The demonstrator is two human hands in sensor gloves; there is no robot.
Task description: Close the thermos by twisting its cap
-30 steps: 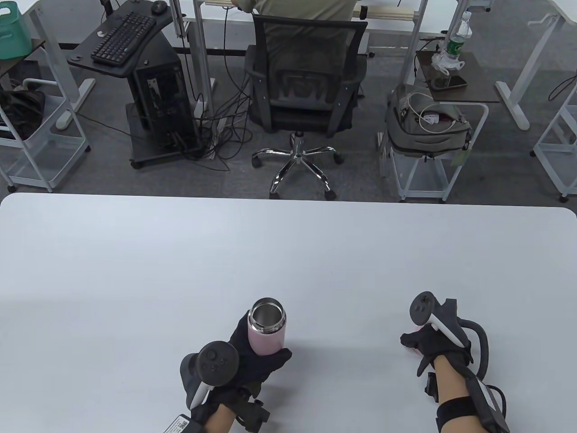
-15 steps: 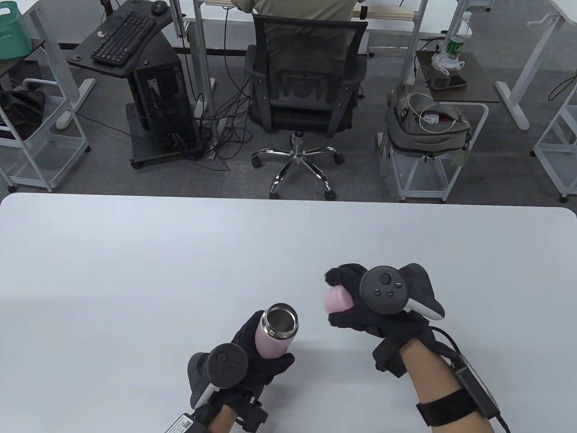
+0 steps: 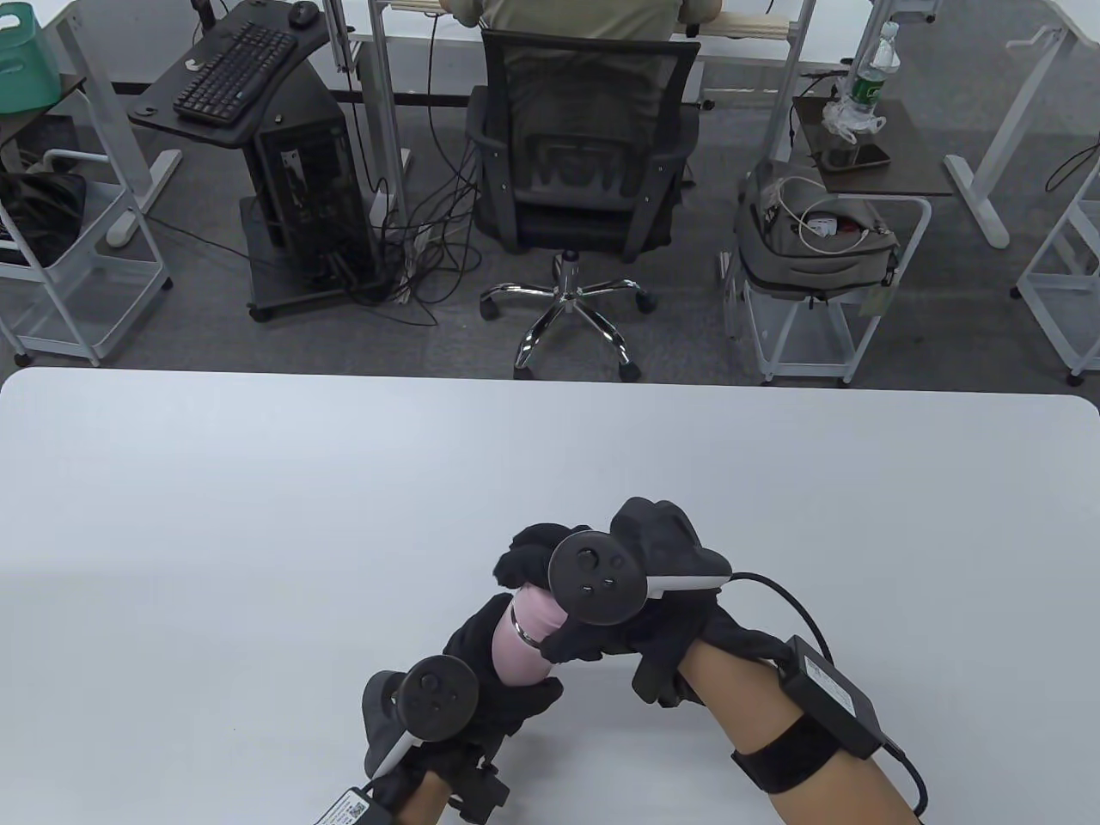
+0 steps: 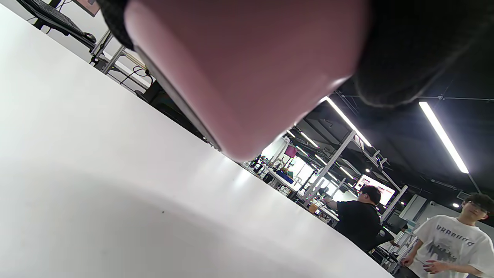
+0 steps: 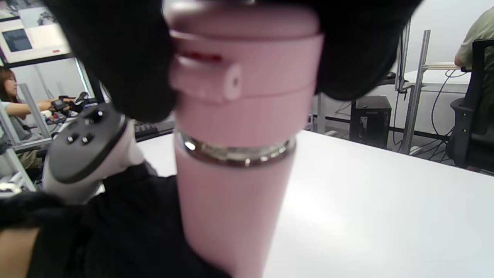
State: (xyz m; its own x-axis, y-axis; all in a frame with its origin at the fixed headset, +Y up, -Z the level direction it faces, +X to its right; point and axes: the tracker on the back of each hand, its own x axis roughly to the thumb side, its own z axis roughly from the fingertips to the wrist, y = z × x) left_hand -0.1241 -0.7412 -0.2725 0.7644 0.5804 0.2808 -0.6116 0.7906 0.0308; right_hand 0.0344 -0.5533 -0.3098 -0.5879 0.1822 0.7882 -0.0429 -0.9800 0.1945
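Table view first: the pink cylindrical metal thermos (image 3: 520, 644) is at about 6 o'clock on the white tabletop (image 3: 258, 516), tilted toward 1 o'clock. The left hand (image 3: 481, 670) has its grip around the body. The right hand (image 3: 601, 601) covers the top, its grip on the pink plastic cap (image 3: 543, 608).

Left wrist view: only the blurred pink base of the thermos shows, lifted above the tabletop, with a dark gloved finger at 1 o'clock.

Right wrist view: the cap sits on the mouth, and a steel ring (image 5: 235, 152) shows between the cap and the body, so I judge it is not screwed down fully. To do this step well, the left hand should keep the body from turning while the right hand twists the cap level, so the thread does not cross. What is inside the thermos cannot be seen.
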